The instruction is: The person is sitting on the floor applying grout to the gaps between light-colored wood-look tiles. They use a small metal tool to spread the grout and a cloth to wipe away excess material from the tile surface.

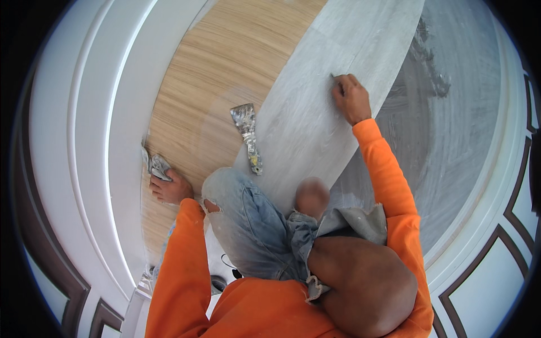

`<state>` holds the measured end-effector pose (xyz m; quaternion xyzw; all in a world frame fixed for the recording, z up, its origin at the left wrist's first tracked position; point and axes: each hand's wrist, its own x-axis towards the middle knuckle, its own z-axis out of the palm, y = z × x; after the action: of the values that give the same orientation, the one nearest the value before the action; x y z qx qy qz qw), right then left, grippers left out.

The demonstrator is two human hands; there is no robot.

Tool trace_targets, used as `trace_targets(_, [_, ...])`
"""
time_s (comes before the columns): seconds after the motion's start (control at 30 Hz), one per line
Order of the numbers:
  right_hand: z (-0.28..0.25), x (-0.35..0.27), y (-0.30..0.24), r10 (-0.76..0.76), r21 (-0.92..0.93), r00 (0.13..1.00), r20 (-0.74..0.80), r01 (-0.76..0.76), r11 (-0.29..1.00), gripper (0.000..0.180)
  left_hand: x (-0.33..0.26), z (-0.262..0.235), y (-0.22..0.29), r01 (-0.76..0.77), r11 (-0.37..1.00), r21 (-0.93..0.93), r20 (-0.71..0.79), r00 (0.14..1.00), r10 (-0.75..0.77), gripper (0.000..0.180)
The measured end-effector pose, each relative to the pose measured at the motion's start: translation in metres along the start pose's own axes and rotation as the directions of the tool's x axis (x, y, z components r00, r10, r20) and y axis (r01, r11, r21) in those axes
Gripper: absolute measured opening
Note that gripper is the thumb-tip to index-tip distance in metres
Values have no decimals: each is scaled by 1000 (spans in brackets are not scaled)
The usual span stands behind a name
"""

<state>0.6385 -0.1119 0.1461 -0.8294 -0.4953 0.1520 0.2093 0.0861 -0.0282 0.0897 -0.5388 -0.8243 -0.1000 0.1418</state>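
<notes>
My left hand is low against the wood-look floor beside the wall, closed on a crumpled grey rag that shows past the thumb side. My right hand is closed over the pale grey plank strip. A small dark tip sticks out from its fingers; the rest of that item is hidden in the grip. Between the hands a putty-smeared scraper lies with its blade away from me and its handle toward my knee. Neither hand touches it.
Tan wood-look flooring runs along the white wall moulding on the left. To the right of the grey strip is a dark, smeared floor surface. My bent legs in torn jeans and my bare foot take up the near middle.
</notes>
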Motion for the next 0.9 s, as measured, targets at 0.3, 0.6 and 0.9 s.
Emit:
trace_targets(0.3, [-2, -7, 4, -7, -4, 1000, -22, 7, 1000, 22, -1, 2, -2, -19, 1000, 19, -22, 1000, 19, 61])
trace_targets(0.6, [-8, -4, 10, 22, 9, 999, -42, -21, 1000, 22, -1, 0, -1, -26, 1000, 10, -14, 1000, 26, 62])
trace_targets(0.9, [-10, -2, 15, -27, -35, 999, -26, 26, 999, 24, 0, -1, -3, -12, 1000, 2, 12, 1000, 12, 65])
